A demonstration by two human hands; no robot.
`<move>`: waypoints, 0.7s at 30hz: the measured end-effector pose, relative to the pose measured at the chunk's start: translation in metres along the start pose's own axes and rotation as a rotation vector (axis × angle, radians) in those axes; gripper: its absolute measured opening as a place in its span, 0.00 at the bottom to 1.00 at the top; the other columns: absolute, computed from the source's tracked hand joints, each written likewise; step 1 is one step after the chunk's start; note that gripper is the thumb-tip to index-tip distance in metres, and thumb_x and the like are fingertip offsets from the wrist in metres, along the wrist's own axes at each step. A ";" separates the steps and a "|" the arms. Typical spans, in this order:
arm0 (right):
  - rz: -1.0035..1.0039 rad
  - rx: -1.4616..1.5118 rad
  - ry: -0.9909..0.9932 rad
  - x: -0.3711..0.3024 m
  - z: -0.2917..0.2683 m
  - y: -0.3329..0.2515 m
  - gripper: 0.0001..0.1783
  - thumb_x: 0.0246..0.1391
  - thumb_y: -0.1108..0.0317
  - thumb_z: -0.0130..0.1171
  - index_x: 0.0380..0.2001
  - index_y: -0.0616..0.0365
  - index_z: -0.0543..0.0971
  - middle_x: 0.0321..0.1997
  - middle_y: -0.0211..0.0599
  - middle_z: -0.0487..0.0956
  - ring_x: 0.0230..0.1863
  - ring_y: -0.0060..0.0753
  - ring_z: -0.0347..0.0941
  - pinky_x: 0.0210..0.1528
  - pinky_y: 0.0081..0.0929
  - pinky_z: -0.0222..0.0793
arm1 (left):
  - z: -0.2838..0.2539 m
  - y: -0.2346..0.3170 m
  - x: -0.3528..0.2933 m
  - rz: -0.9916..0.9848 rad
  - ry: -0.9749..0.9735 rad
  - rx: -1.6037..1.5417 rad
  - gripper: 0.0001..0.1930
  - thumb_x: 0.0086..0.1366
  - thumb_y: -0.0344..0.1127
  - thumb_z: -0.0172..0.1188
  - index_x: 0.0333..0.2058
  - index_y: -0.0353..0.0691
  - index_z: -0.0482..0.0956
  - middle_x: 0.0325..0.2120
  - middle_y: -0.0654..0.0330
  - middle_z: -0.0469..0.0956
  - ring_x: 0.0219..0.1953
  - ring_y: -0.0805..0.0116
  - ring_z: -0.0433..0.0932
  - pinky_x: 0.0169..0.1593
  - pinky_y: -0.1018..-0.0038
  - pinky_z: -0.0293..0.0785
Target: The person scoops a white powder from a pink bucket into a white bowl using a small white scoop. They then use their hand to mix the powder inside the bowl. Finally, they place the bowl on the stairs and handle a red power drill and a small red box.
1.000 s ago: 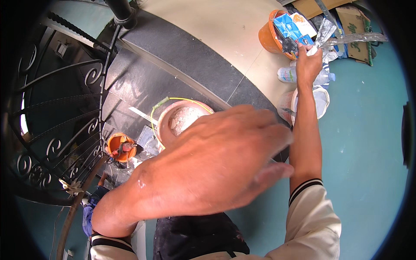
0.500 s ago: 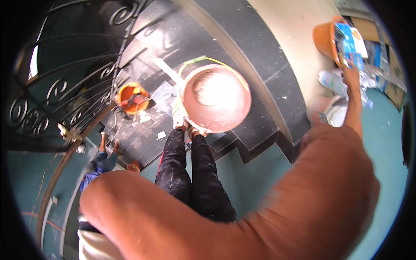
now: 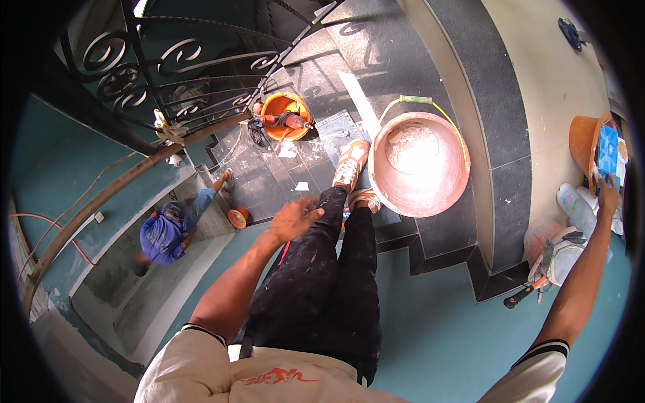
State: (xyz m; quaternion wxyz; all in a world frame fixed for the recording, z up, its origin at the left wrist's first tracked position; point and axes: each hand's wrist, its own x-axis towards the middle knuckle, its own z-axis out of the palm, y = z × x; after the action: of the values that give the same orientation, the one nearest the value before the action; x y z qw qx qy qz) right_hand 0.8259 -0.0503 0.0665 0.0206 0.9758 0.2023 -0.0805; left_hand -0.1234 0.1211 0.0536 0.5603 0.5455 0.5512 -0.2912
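Head view: left hand (image 3: 295, 219) half-open, seemingly empty. Just beyond right hand (image 3: 607, 186): blue rectangular box (image 3: 607, 149) in round orange plastic bucket (image 3: 582, 142). Right fingers partly hidden; grip and contact unclear.

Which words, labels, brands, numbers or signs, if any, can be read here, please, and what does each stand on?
Cream shirt: stylised red print, skewed; wording not copied.
Blue pack near the right hand: any print too small to read.
Clear bottle: markings too small and blurred.
Grey sheet by the shoe: faint print, too small.
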 end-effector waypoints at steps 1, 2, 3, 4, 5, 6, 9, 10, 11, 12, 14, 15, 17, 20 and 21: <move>-0.078 -0.139 0.150 -0.017 -0.003 -0.014 0.41 0.63 0.47 0.71 0.74 0.55 0.77 0.62 0.47 0.86 0.59 0.40 0.83 0.61 0.39 0.75 | -0.002 -0.021 -0.002 -0.025 0.012 -0.016 0.32 0.76 0.54 0.65 0.69 0.39 0.76 0.56 0.44 0.86 0.59 0.47 0.85 0.64 0.56 0.79; -0.090 -0.289 0.272 -0.038 -0.010 -0.033 0.41 0.63 0.44 0.70 0.73 0.55 0.77 0.64 0.48 0.86 0.63 0.44 0.83 0.64 0.41 0.74 | -0.001 -0.039 -0.006 -0.078 0.014 -0.032 0.33 0.76 0.55 0.65 0.68 0.38 0.76 0.56 0.44 0.87 0.59 0.47 0.86 0.64 0.56 0.79; -0.114 -0.343 0.337 -0.071 -0.019 -0.050 0.41 0.65 0.38 0.67 0.72 0.53 0.78 0.68 0.47 0.85 0.67 0.50 0.81 0.68 0.45 0.73 | 0.001 -0.053 -0.014 -0.081 -0.019 -0.056 0.34 0.75 0.57 0.65 0.69 0.38 0.76 0.57 0.43 0.86 0.61 0.46 0.85 0.65 0.56 0.78; -0.198 -0.068 0.317 -0.108 -0.024 -0.072 0.39 0.66 0.40 0.67 0.71 0.55 0.79 0.66 0.47 0.85 0.65 0.48 0.82 0.67 0.43 0.73 | 0.002 -0.063 -0.020 -0.105 -0.055 -0.074 0.36 0.75 0.58 0.65 0.70 0.38 0.75 0.59 0.42 0.85 0.62 0.45 0.84 0.66 0.56 0.77; -0.243 0.220 0.298 -0.150 -0.023 -0.098 0.36 0.68 0.43 0.66 0.69 0.56 0.81 0.65 0.47 0.86 0.64 0.46 0.83 0.67 0.41 0.74 | 0.004 -0.068 -0.027 -0.133 -0.081 -0.077 0.38 0.75 0.60 0.66 0.71 0.38 0.74 0.60 0.41 0.84 0.64 0.44 0.83 0.67 0.56 0.76; -0.260 0.313 0.247 -0.195 -0.023 -0.122 0.33 0.70 0.47 0.66 0.67 0.58 0.82 0.63 0.47 0.86 0.63 0.43 0.83 0.66 0.40 0.75 | 0.008 -0.070 -0.035 -0.137 -0.128 -0.081 0.40 0.73 0.62 0.67 0.73 0.39 0.72 0.63 0.40 0.81 0.66 0.44 0.80 0.69 0.56 0.74; -0.256 0.732 0.025 -0.344 0.000 -0.181 0.16 0.73 0.64 0.67 0.55 0.65 0.87 0.54 0.41 0.88 0.52 0.31 0.85 0.59 0.29 0.80 | 0.021 -0.066 -0.060 -0.138 -0.272 -0.003 0.48 0.68 0.67 0.70 0.77 0.43 0.68 0.70 0.39 0.74 0.72 0.43 0.74 0.75 0.56 0.69; -0.292 0.673 -0.051 -0.388 0.007 -0.193 0.14 0.72 0.66 0.68 0.52 0.65 0.88 0.49 0.39 0.89 0.48 0.27 0.85 0.54 0.27 0.81 | 0.023 -0.064 -0.067 -0.118 -0.327 0.047 0.51 0.66 0.68 0.72 0.78 0.44 0.66 0.72 0.39 0.72 0.74 0.44 0.71 0.76 0.56 0.67; -0.192 0.836 -0.179 -0.431 0.021 -0.204 0.13 0.71 0.66 0.69 0.51 0.64 0.88 0.45 0.36 0.88 0.43 0.26 0.84 0.49 0.26 0.81 | 0.023 -0.064 -0.071 -0.108 -0.386 0.112 0.54 0.63 0.69 0.74 0.79 0.44 0.65 0.74 0.39 0.70 0.76 0.44 0.69 0.78 0.57 0.65; -0.215 0.789 -0.219 -0.470 0.032 -0.210 0.11 0.71 0.67 0.69 0.48 0.63 0.89 0.40 0.35 0.87 0.39 0.25 0.81 0.47 0.27 0.81 | 0.022 -0.066 -0.075 -0.098 -0.386 0.029 0.56 0.61 0.70 0.75 0.79 0.45 0.63 0.74 0.39 0.69 0.76 0.44 0.68 0.79 0.57 0.64; -0.075 0.581 -0.409 -0.528 0.050 -0.213 0.08 0.70 0.68 0.69 0.42 0.64 0.87 0.35 0.33 0.85 0.35 0.23 0.79 0.42 0.28 0.79 | 0.018 -0.076 -0.082 -0.092 -0.385 -0.096 0.60 0.58 0.70 0.78 0.80 0.46 0.61 0.75 0.40 0.68 0.77 0.43 0.67 0.80 0.57 0.62; -0.046 0.617 -0.456 -0.552 0.059 -0.211 0.08 0.69 0.69 0.70 0.39 0.64 0.86 0.33 0.32 0.84 0.35 0.23 0.78 0.41 0.28 0.77 | 0.015 -0.084 -0.082 -0.100 -0.363 -0.146 0.57 0.61 0.62 0.80 0.81 0.46 0.60 0.74 0.43 0.71 0.76 0.47 0.69 0.78 0.57 0.65; -0.037 0.728 -0.466 -0.586 0.079 -0.204 0.09 0.68 0.69 0.71 0.35 0.64 0.83 0.31 0.30 0.82 0.34 0.22 0.78 0.40 0.27 0.74 | 0.007 -0.107 -0.084 -0.056 -0.284 -0.494 0.51 0.66 0.54 0.79 0.80 0.45 0.62 0.73 0.46 0.72 0.74 0.51 0.71 0.74 0.58 0.71; -0.034 0.793 -0.465 -0.615 0.097 -0.175 0.10 0.67 0.70 0.72 0.34 0.63 0.82 0.29 0.27 0.80 0.33 0.21 0.76 0.39 0.24 0.70 | 0.002 -0.144 -0.074 -0.141 -0.010 -0.752 0.36 0.76 0.43 0.70 0.76 0.38 0.67 0.65 0.51 0.80 0.66 0.58 0.80 0.63 0.62 0.82; -0.029 0.753 -0.516 -0.618 0.100 -0.164 0.09 0.67 0.70 0.71 0.34 0.63 0.82 0.29 0.26 0.80 0.33 0.20 0.76 0.39 0.24 0.70 | -0.003 -0.156 -0.064 -0.165 0.120 -0.721 0.35 0.77 0.44 0.68 0.76 0.37 0.67 0.63 0.51 0.82 0.63 0.58 0.83 0.62 0.61 0.83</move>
State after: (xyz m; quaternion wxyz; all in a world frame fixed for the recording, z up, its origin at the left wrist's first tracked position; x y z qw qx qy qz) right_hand 0.1861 -0.1491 0.0688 -0.2871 0.8603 0.1607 -0.3894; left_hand -0.2831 0.0692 0.0689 0.6578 0.2831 0.6921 -0.0901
